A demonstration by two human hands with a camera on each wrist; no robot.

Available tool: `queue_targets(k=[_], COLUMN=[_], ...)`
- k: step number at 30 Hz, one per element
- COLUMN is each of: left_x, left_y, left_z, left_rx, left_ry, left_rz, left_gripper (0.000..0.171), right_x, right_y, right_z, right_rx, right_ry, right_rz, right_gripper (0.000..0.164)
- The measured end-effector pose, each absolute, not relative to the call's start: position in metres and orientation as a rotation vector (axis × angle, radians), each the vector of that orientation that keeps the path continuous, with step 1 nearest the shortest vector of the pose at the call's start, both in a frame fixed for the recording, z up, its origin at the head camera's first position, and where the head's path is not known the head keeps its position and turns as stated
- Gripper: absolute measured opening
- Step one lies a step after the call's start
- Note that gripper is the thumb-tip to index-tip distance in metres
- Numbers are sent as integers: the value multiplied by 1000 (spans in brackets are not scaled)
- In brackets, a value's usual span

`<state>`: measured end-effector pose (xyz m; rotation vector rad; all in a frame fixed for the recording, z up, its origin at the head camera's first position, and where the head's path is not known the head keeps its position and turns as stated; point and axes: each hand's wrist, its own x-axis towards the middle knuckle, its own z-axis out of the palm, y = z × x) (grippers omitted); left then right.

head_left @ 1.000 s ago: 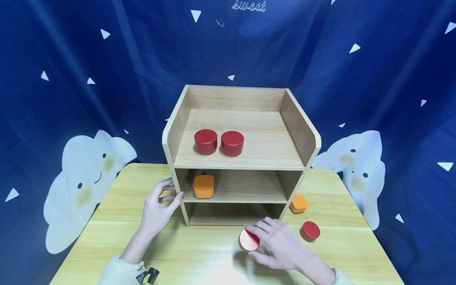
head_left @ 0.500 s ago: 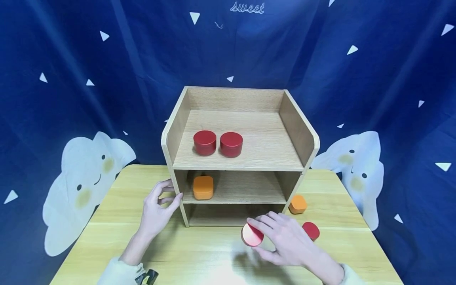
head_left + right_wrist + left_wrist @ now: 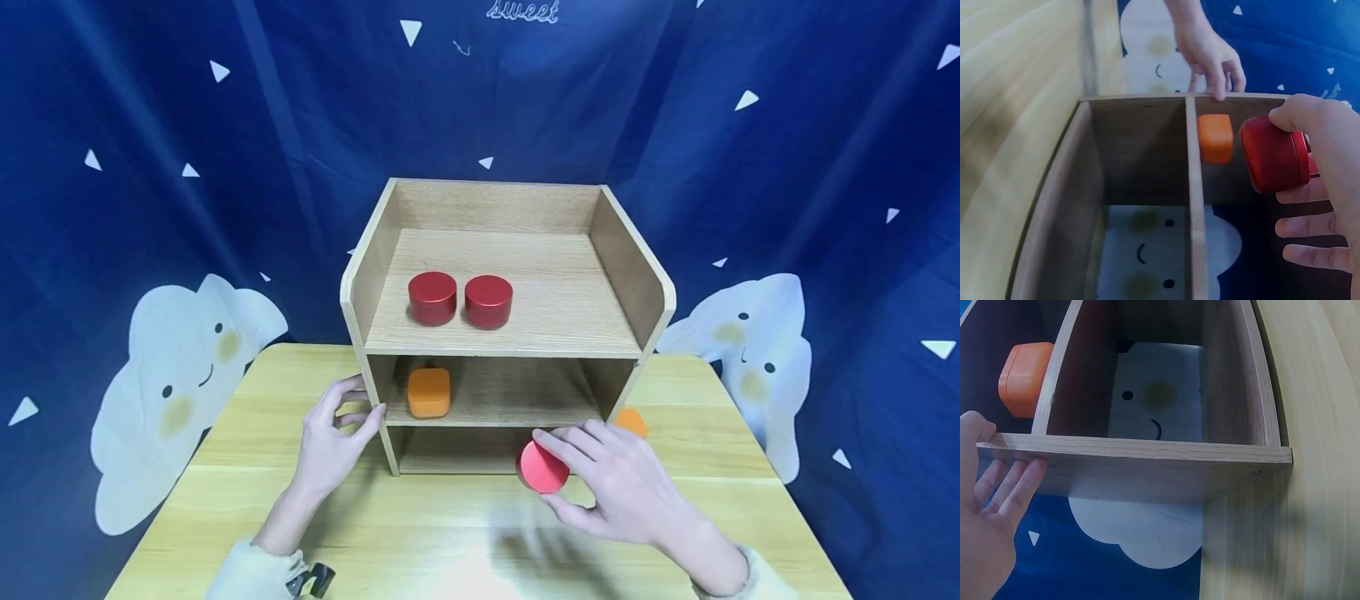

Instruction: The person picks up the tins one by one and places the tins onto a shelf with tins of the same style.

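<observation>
My right hand (image 3: 626,483) grips a round red tin (image 3: 543,467) between thumb and fingers, raised above the table in front of the wooden shelf unit (image 3: 525,250). In the right wrist view the red tin (image 3: 1275,153) is on its side, thumb on one side and fingers spread on the other. My left hand (image 3: 330,442) pinches the front edge of the unit's left side panel, thumb at the front and fingers outside. Two red tins (image 3: 461,302) stand on the top shelf. An orange rounded-square tin (image 3: 429,393) sits at the left of the middle shelf.
Another orange tin (image 3: 632,421) stands on the wooden table (image 3: 420,533) right of the unit, partly covered by my right hand. The bottom compartment (image 3: 457,450) lies under the middle shelf. A blue curtain (image 3: 300,125) with clouds and triangles hangs behind.
My right hand has lifted the red tin off the table and moved it up and slightly right, toward the unit. It now hides the red tin on the table. The left hand stays put.
</observation>
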<state>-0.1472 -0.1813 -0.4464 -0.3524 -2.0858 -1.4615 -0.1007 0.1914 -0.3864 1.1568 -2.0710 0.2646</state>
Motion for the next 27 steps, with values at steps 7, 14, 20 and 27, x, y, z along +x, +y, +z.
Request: queue_targets(k=[7, 14, 20, 27], left_x=[-146, -146, -147, -147], left_y=[-181, -180, -180, -180], left_z=[-445, -445, -445, -445], left_rx=[-337, -338, -351, -361], left_ry=[-2087, -2083, -2074, -2071], left_rz=[-1471, -1473, -1470, -1468], left_gripper=[43, 43, 43, 44], right_x=[-101, -102, -104, -109], right_y=[189, 186, 186, 186], right_z=[-370, -351, -336, -319], right_rx=[1168, 1156, 1140, 1138], right_ry=[-2003, -1978, -1977, -1922], right_rz=[285, 256, 227, 222], right_gripper=[50, 51, 52, 50])
